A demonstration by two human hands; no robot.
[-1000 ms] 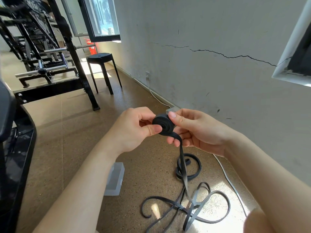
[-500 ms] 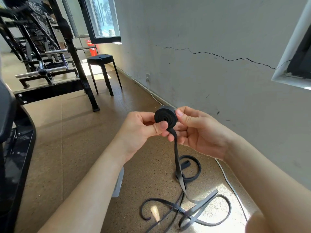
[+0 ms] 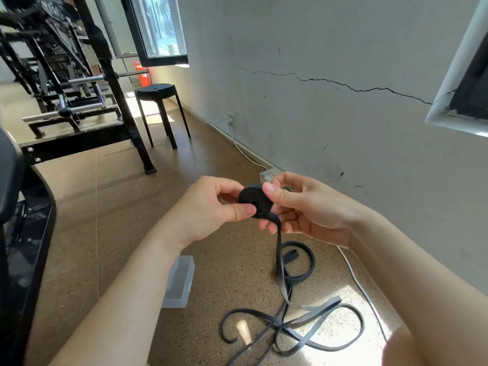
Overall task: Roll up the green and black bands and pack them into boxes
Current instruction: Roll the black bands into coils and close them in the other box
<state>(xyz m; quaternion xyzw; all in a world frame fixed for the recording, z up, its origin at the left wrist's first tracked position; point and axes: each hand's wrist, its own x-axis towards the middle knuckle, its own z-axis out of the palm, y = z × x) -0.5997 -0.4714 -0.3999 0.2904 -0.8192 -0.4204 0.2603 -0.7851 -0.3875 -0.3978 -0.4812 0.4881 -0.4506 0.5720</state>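
Black band (image 3: 255, 201) was held mid-air between both hands, partly wound into a tight flat coil, coil face turned toward the camera. Left hand (image 3: 211, 207) was clenched on the coil: thumb pressed on the front face near the centre, fingers behind it. Right hand (image 3: 309, 207) was gripping it too: thumb on the coil's upper right edge, fingers curled behind and below, where the loose tail left the roll. Both grips were closed on the same coil.

The unrolled tail hung straight down from the coil to the floor (image 3: 111, 207), where the rest was lying in loose loops and curls, part of it in a sunlit patch. One smaller loop sat just behind the hanging strip, nearer the wall (image 3: 343, 141).

A clear plastic box (image 3: 179, 283) was seen on the floor below the left forearm, partly hidden by it. A second clear box (image 3: 269, 174) was visible at the wall base, just behind the hands; something green showed past the right-hand fingers, too hidden to identify. A white cable (image 3: 359, 283) ran along the wall base, right of the loops.

Further back: a black stool (image 3: 158, 101) and black metal gym frames (image 3: 79, 88) were noted, well apart from the work.
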